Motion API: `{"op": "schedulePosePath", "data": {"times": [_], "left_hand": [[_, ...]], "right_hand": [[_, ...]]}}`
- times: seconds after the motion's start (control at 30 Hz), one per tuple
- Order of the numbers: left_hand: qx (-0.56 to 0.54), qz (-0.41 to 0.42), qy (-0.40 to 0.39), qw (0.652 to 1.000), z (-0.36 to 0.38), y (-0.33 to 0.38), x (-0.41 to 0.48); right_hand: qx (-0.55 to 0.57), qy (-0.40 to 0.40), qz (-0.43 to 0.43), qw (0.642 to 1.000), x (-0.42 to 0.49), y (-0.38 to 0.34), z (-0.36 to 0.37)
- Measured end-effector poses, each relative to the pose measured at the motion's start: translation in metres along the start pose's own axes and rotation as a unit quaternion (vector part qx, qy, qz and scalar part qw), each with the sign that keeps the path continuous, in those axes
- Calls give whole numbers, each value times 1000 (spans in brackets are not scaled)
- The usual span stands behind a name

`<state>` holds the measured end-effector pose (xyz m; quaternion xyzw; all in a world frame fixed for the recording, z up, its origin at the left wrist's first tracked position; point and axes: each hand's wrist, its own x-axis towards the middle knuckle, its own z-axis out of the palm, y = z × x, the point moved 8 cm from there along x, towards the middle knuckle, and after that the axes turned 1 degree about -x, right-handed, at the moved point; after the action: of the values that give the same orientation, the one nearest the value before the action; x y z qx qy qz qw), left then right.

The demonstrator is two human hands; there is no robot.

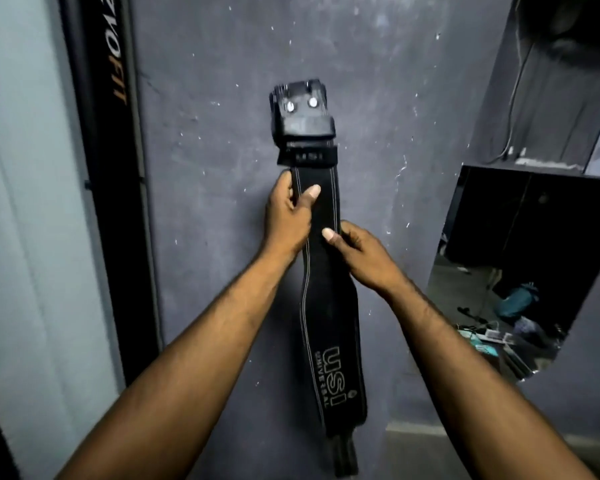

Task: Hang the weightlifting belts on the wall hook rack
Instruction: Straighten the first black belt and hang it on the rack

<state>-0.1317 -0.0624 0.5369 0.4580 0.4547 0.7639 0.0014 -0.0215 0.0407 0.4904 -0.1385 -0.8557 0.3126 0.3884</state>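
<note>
A black weightlifting belt [326,323] with white stitching and a "USI Universal" logo hangs straight down against the dark grey wall. Its black lever buckle [300,110] with two silver rivets is at the top. My left hand [288,216] grips the strap just below the buckle, thumb across the front. Lower down and to the right, my right hand [357,254] holds the strap's right edge with its thumb on the front. No hook rack is visible; whatever is behind the buckle is hidden.
A black vertical post [108,168] with orange lettering stands at the left beside a pale panel. At the right a mirror [520,271] reflects a cluttered floor with a teal bag. Cables [513,98] run down the wall at upper right.
</note>
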Motion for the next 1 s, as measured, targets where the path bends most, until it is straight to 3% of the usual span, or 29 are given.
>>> {"op": "schedulePosePath", "data": {"times": [0.17, 0.27, 0.43, 0.53, 0.63, 0.77, 0.9, 1.0], "left_hand": [[-36, 36, -54, 997, 24, 17, 7], [-49, 25, 3, 998, 23, 6, 1], [-37, 1, 71, 997, 25, -4, 11], [-19, 13, 89, 996, 34, -6, 11], [-10, 15, 94, 995, 43, -5, 16], [-17, 13, 99, 995, 49, -7, 20], [-30, -2, 121, 992, 51, -14, 21], [-49, -11, 123, 991, 54, -16, 21]], "right_hand": [[9, 59, -23, 998, 4, -19, -27], [25, 54, -22, 998, 8, -22, -28], [183, 9, 69, 981, -8, 25, 4], [122, 71, 73, 987, -4, 34, -6], [132, 128, 67, 981, -13, 31, -16], [230, 56, 116, 965, -38, 57, -1], [139, 130, 97, 977, -44, 60, -17], [164, 110, 81, 977, -47, 59, -24]]}}
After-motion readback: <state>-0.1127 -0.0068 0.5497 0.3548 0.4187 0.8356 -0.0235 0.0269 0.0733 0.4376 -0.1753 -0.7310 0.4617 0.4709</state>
